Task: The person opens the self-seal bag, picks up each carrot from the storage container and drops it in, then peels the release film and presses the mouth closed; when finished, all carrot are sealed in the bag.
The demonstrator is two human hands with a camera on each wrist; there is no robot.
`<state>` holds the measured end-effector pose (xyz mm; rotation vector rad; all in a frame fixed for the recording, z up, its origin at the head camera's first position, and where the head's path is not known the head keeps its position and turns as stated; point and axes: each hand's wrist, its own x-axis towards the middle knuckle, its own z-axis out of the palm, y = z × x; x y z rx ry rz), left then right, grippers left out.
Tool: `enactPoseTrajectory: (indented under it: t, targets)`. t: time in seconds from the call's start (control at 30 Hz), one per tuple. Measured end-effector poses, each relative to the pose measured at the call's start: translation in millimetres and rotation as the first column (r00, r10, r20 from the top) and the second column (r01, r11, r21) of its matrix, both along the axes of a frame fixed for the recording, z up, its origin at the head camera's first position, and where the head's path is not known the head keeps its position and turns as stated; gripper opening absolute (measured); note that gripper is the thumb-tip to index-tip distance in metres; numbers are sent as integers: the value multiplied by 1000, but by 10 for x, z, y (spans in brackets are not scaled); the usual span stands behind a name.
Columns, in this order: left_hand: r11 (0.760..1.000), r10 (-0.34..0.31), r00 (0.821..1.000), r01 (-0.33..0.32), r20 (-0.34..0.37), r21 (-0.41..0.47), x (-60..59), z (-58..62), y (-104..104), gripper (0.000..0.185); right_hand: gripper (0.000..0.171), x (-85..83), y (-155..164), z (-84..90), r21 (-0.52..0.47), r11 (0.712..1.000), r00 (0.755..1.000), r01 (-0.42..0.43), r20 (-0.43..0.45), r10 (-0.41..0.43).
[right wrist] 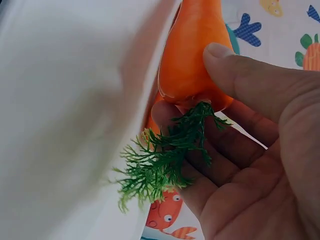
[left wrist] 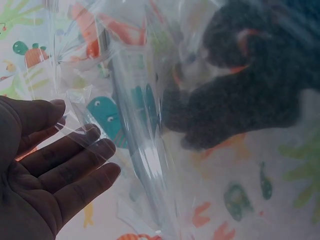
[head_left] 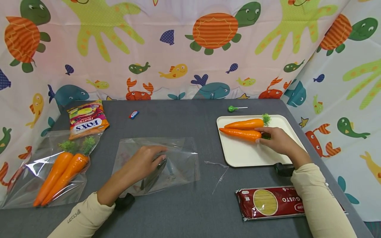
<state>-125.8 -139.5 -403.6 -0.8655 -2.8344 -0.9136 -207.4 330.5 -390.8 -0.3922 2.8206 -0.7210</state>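
Right fingers (right wrist: 235,75): they are curling round the leafy end of the near carrot (head_left: 240,134), thumb on top and the other fingers underneath, so it looks like a grip for lifting.
Right hand (head_left: 275,140): it is resting on the white tray (head_left: 238,155), near the right edge of the tabletop (head_left: 184,205).
Near carrot: it is lying on the tray, pointed tip toward the middle of the tabletop, green top (right wrist: 160,160) inside the hand.
Other carrot (head_left: 244,124): it is lying just behind the first one, touching it.
Left fingers (left wrist: 75,165): they are lying straight and close together, pressing on the clear bag (head_left: 157,163), probably so it is not sliding about.
Left hand (head_left: 146,162): it is sitting on top of the bag, near the middle of the tabletop.
Clear bag: it is lying flat with nothing in it.
Filled bag (head_left: 50,168): it is sitting by the left edge with two carrots inside.
Sweets packet (head_left: 87,120): it is lying near the back left corner.
Pasta packet (head_left: 271,202): it is lying by the front edge, under the right sleeve.
Lollipop (head_left: 233,108): it is lying behind the tray, near the back edge.
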Motion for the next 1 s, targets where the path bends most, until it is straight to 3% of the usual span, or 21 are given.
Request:
enactPoseTrajectory:
  t: [0.23, 0.6, 1.0]
  targets:
    - [1000, -5, 1000, 5, -15, 5, 1, -13, -9, 29, 45, 78, -73, 46, -57, 997, 997, -61, -57, 58]
    - [1000, -14, 1000, 14, 4, 10, -6, -26, -9, 30, 45, 207, -281, 100, -119, 986, 993, -114, -15, 113]
    - [1000, -19, 1000, 19, 9, 12, 3, -29, -16, 30, 41, 362, -558, 157, -175, 956, 972, -237, -46, 232]
